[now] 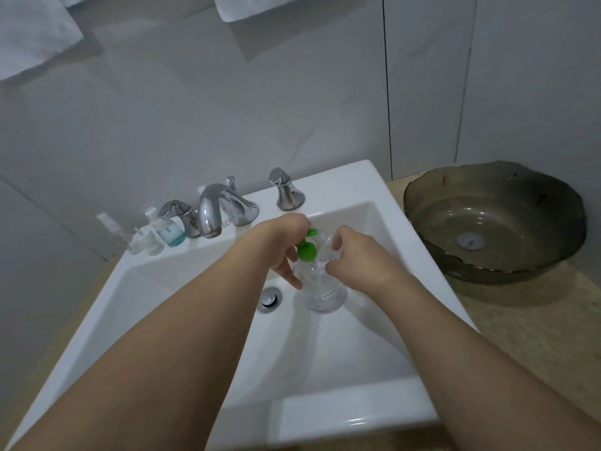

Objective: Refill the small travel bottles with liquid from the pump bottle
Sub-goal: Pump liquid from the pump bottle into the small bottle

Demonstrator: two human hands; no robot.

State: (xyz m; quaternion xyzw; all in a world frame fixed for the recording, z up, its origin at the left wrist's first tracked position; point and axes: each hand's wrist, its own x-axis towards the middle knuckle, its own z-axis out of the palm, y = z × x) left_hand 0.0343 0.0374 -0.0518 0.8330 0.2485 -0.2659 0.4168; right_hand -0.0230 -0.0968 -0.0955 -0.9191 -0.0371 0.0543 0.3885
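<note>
Green-topped pump bottle (320,288) being gripped over sink (357,415) by both hands (286,252) (354,258); likely filling step, needing spout aimed.

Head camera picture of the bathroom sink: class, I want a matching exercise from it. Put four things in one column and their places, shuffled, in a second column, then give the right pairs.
Things
1. clear plastic pump bottle with green pump head
2. small bottle of blue liquid
3. dark glass vessel bowl
4. round chrome drain stopper

Places
A. on the beige counter right of the sink
B. on the sink's back ledge, left of the tap
C. in the bottom of the white basin
D. held over the basin by both hands

Pairs: 1-D, 2-B, 3-A, 4-C
</note>
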